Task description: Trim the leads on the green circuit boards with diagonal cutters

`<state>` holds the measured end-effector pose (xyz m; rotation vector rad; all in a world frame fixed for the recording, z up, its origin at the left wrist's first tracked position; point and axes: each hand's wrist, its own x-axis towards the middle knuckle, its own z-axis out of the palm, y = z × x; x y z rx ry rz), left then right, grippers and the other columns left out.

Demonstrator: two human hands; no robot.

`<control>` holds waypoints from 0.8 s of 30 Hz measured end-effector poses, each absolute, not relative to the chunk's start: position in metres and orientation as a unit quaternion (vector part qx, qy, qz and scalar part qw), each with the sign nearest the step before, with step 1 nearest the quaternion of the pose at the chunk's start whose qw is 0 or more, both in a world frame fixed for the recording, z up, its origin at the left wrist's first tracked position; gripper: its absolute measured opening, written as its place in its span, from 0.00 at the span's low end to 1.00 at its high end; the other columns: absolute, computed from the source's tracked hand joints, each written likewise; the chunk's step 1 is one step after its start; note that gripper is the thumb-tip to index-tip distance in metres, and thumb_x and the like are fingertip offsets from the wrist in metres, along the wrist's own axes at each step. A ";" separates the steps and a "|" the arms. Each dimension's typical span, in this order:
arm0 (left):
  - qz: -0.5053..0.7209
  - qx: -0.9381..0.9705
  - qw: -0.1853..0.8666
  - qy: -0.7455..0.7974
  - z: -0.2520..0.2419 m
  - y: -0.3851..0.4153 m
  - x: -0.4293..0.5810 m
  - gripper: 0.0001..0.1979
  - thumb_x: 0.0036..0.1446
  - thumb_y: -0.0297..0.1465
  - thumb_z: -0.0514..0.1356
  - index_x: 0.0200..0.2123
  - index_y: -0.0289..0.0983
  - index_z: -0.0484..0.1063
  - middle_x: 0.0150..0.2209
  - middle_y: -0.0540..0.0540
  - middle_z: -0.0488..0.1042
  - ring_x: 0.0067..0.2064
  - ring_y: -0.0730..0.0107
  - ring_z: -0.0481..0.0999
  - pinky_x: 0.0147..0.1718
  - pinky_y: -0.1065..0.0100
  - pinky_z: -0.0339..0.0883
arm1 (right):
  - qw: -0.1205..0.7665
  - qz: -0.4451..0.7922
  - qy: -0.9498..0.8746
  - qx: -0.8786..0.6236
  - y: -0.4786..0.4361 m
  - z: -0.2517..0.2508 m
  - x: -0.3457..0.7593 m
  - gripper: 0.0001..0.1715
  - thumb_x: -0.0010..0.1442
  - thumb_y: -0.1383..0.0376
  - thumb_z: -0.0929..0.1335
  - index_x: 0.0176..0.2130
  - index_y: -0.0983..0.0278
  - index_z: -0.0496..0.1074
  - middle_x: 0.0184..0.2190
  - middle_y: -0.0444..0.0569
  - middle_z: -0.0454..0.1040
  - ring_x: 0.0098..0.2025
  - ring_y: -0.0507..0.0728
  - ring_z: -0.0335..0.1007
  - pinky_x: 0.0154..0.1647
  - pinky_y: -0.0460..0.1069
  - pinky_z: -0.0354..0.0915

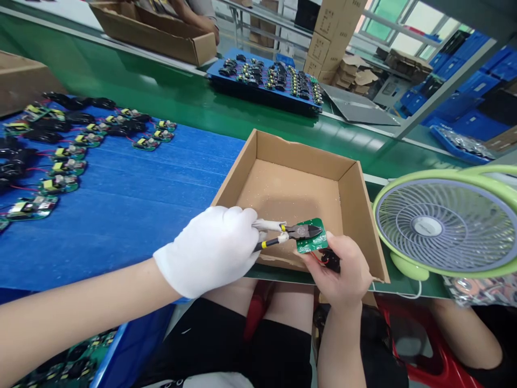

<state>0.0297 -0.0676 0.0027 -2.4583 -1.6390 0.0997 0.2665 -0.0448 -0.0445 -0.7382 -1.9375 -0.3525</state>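
While the gloved left hand [220, 245] grips pliers [301, 231] over the board [312, 246] the bare right hand [345, 269] pinches, slipping could scratch it.

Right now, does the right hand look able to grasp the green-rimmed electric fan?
Probably not without first letting go: the right hand is holding a green circuit board, and the cardboard box's side wall stands between that hand and the electric fan.

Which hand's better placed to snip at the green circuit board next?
Left, probably: the white-gloved left hand holds dark metal pliers over the green circuit board; the bare right hand grips its edge.
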 end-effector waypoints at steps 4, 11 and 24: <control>0.017 -0.829 0.088 -0.553 0.002 -0.067 0.030 0.16 0.64 0.29 0.56 0.36 0.38 0.86 0.34 0.38 0.82 0.34 0.46 0.85 0.28 0.58 0.66 | 0.492 -0.153 -0.804 -0.298 -0.044 -0.044 0.267 0.14 0.81 0.57 0.70 0.57 0.64 0.76 0.25 0.40 0.72 0.24 0.54 0.69 0.28 0.49 0.68; -0.007 -0.829 0.065 -0.555 -0.001 -0.068 0.027 0.17 0.65 0.30 0.55 0.34 0.37 0.85 0.30 0.37 0.79 0.32 0.45 0.84 0.28 0.57 0.68 | 0.495 -0.138 -0.808 -0.289 -0.044 -0.045 0.268 0.14 0.80 0.59 0.72 0.58 0.65 0.75 0.26 0.41 0.74 0.25 0.55 0.70 0.28 0.48 0.69; 0.015 -0.810 0.043 -0.585 0.003 -0.068 0.034 0.15 0.64 0.32 0.57 0.34 0.38 0.85 0.30 0.37 0.78 0.32 0.44 0.83 0.28 0.57 0.64 | 0.490 -0.148 -0.804 -0.304 -0.043 -0.044 0.268 0.14 0.81 0.56 0.70 0.56 0.63 0.76 0.25 0.40 0.72 0.24 0.55 0.71 0.28 0.48 0.70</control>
